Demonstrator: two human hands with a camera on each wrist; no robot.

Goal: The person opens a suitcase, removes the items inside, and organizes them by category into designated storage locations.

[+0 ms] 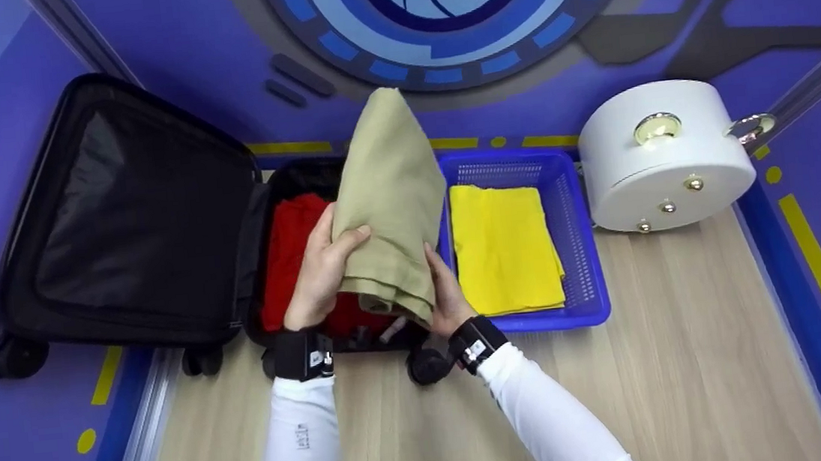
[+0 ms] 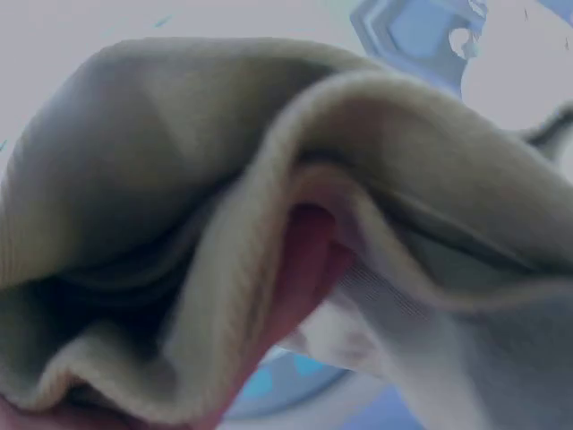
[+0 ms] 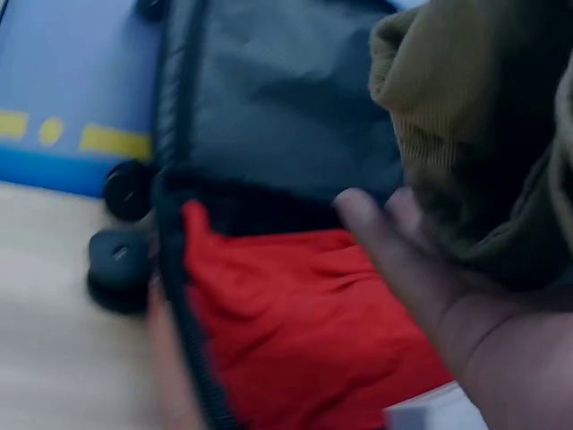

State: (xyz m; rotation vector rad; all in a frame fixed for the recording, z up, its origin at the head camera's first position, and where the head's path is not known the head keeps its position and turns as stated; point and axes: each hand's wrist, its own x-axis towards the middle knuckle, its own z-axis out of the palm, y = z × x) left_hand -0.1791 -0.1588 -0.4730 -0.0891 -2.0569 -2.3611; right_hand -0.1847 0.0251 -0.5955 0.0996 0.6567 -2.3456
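Observation:
A folded khaki garment (image 1: 390,180) is held up over the suitcase's lower half, and its loose folds show close up in the left wrist view. My left hand (image 1: 320,273) grips its left side, thumb on top and fingers mostly hidden beneath. At the lower right edge, my right hand (image 1: 449,294) holds the same garment, partly covered by the cloth. Under both hands, a red garment (image 1: 290,246) lies in the open black suitcase (image 1: 260,328). In the right wrist view, the red garment (image 3: 304,313) appears crumpled beside my right thumb.
The suitcase lid (image 1: 130,212) leans open at the left. Right of the suitcase stands a blue plastic basket (image 1: 583,244) with a folded yellow cloth (image 1: 506,247) inside. A white round case (image 1: 652,154) with gold-coloured fittings is farther right, near the wall.

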